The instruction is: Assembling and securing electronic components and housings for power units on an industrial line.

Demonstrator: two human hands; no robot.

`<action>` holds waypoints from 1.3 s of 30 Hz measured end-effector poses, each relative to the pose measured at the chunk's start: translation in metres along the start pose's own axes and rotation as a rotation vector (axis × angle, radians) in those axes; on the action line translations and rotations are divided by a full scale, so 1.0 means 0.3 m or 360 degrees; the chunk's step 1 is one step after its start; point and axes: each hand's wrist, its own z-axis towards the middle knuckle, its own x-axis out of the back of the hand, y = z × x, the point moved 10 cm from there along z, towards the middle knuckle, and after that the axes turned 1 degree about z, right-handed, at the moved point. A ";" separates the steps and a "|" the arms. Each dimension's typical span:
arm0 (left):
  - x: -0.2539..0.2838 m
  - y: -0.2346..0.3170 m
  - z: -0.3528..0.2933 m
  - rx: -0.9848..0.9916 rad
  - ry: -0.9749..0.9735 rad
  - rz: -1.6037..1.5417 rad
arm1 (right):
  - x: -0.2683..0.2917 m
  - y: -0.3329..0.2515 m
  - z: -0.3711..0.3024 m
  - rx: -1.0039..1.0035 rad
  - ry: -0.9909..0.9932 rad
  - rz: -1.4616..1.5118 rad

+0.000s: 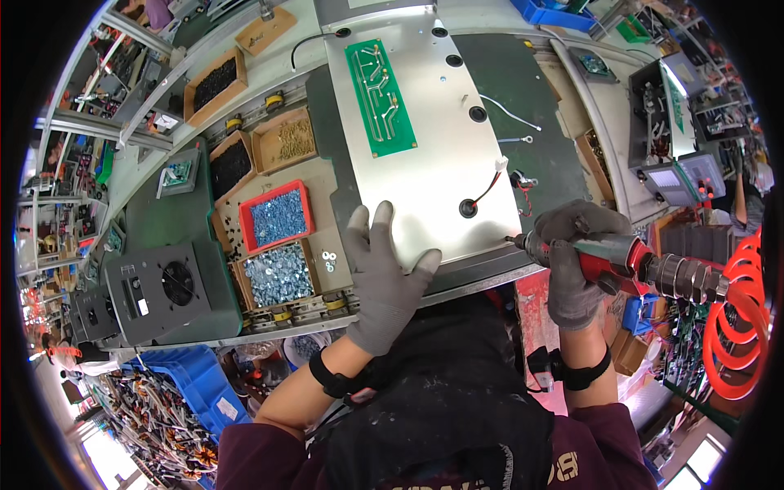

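A shiny metal panel (pixel 441 184) lies in front of me, with a green circuit board (pixel 381 98) on its upper left part. Grey-gloved, my left hand (pixel 382 282) rests on the panel's near left edge with its fingers spread. My right hand (pixel 576 269), gloved too, is wrapped round a red air screwdriver (pixel 616 257). The tool lies nearly level, and its tip points left at the panel's near right corner; whether it touches cannot be made out. A red-and-black wire (pixel 492 186) with a white plug comes out of a black grommet (pixel 468 208).
Left of the panel stand a red tray (pixel 309 220) of small screws and cardboard boxes (pixel 312 260) of metal hardware. A black unit with a fan (pixel 163 286) sits farther left. At right hangs an orange coiled hose (pixel 723 359). Below the bench edge is a blue bin (pixel 192 380).
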 end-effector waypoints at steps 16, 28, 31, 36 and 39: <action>0.204 -0.570 0.059 0.0453 -0.0191 0.0131 | 0.848 0.394 -0.368 -0.0782 0.1119 -0.0334; 0.112 -0.902 0.248 0.0479 -0.0371 0.0360 | 0.915 0.765 -0.959 -0.1935 0.0714 -0.2117; 0.071 -0.964 0.352 0.0454 -0.0390 0.0507 | 0.743 0.607 -0.734 -0.1333 0.0493 -0.2666; 0.030 -1.068 0.404 0.0628 -0.0429 0.0725 | 0.459 0.517 -0.304 -0.0934 0.0451 -0.1350; 0.010 -1.063 0.387 0.0537 -0.0387 0.0766 | 0.392 0.497 0.012 -0.0763 0.0349 -0.1438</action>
